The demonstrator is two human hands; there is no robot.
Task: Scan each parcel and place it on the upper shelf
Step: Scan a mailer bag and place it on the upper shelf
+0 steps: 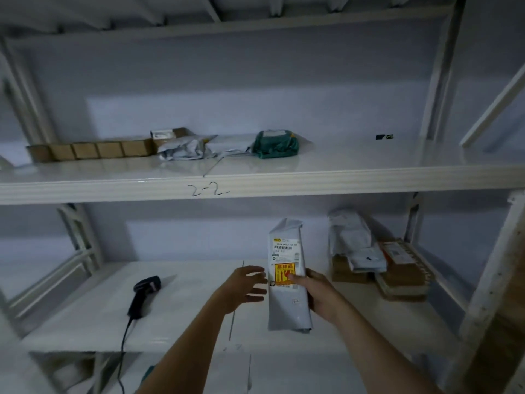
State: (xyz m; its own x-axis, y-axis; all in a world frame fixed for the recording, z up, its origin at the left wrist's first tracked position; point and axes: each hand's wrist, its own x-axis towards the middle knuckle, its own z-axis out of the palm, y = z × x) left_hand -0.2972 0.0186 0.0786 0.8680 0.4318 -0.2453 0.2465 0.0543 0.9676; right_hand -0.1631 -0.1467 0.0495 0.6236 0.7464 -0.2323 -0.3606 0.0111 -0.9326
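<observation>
My right hand (318, 291) grips a tall grey parcel (285, 305) upright above the lower shelf (199, 322), thumb on its yellow and red sticker below the white label. My left hand (245, 284) hovers just left of the parcel with fingers spread, holding nothing. A black barcode scanner (143, 294) lies on the lower shelf to the left, its cable hanging over the front edge. The upper shelf (341, 163), marked "2-2", carries a long cardboard box (93, 150), grey bags (187, 149) and a green parcel (277, 145).
A stack of parcels (377, 268), grey bags on brown boxes, sits at the right of the lower shelf. White uprights stand at both sides of the rack. A small dark item (384, 136) lies at the back right of the upper shelf, with bare shelf around it.
</observation>
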